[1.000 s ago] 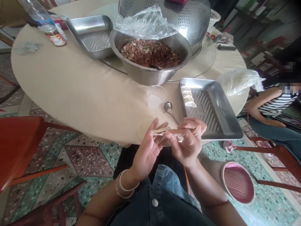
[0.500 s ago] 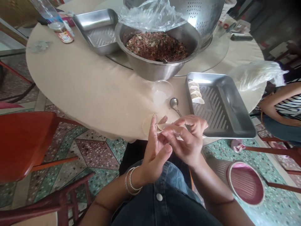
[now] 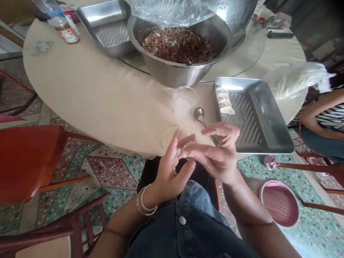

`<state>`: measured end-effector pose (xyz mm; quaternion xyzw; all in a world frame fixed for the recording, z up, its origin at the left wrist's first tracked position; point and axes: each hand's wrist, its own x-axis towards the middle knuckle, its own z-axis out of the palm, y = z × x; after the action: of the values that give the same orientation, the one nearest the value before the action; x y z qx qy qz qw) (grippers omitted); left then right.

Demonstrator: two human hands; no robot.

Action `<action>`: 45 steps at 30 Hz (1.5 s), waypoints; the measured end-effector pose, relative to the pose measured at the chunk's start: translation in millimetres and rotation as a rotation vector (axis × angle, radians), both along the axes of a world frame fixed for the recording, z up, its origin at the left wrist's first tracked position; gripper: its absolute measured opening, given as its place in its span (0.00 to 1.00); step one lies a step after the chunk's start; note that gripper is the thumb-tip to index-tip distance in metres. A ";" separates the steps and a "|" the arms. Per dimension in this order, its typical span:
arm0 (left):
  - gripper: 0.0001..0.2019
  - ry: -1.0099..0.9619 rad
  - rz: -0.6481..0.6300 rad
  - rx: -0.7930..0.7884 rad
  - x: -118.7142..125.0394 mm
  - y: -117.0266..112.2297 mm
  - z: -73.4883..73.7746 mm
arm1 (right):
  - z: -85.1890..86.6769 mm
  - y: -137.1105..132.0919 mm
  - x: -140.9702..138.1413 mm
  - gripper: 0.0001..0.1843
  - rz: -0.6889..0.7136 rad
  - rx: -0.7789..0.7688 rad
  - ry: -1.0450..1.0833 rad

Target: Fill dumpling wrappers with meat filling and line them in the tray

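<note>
My left hand and my right hand meet just off the near edge of the round table, pinching a pale dumpling between their fingers; most of it is hidden by them. A round dumpling wrapper lies on the table edge beside my left fingertips. A metal spoon and a small clear cup lie just beyond my hands. The steel tray to the right holds several folded dumplings. A large steel bowl of minced filling stands behind.
A second steel tray, a colander and a plastic bag sit at the back, a jar at far left. Another person's arm shows at right. Red chairs stand left; a pink bin stands lower right.
My hands have shifted slightly, with the fingers closing further over the dumpling. The view has tilted a little, moving the table contents upward.
</note>
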<state>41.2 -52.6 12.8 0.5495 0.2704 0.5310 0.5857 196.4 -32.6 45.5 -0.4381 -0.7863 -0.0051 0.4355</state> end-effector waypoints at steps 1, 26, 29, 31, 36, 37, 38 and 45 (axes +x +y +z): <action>0.34 0.075 0.024 0.028 -2.3 2.1 0.7 | -0.2 0.0 -0.1 0.08 0.020 0.003 0.032; 0.09 -0.186 0.223 -0.097 0.6 14.3 10.7 | -42.9 -40.3 -28.8 0.52 0.286 -0.696 0.585; 0.09 -0.140 0.228 -0.058 2.5 15.1 11.6 | -45.3 -41.4 -32.8 0.52 0.330 -0.716 0.602; 0.08 -0.097 0.249 -0.043 2.7 14.3 12.3 | -41.8 -39.2 -31.2 0.52 0.310 -0.653 0.562; 0.03 0.014 0.286 -0.055 2.0 10.8 15.2 | -31.2 -35.7 -27.5 0.46 0.242 -0.488 0.420; 0.04 -0.003 0.285 -0.069 2.2 10.5 15.7 | -29.8 -35.7 -27.7 0.44 0.234 -0.477 0.404; 0.07 -0.038 0.281 -0.092 2.5 10.3 16.0 | -28.6 -35.8 -28.0 0.43 0.234 -0.473 0.399; 0.15 -0.176 -0.040 -0.333 3.7 10.6 14.5 | -24.8 -35.3 -28.9 0.41 0.329 -0.491 0.437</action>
<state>45.0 -42.0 27.4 0.4017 0.2910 0.5133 0.7003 167.4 -67.9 20.7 -0.3881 -0.7124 0.3477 0.4701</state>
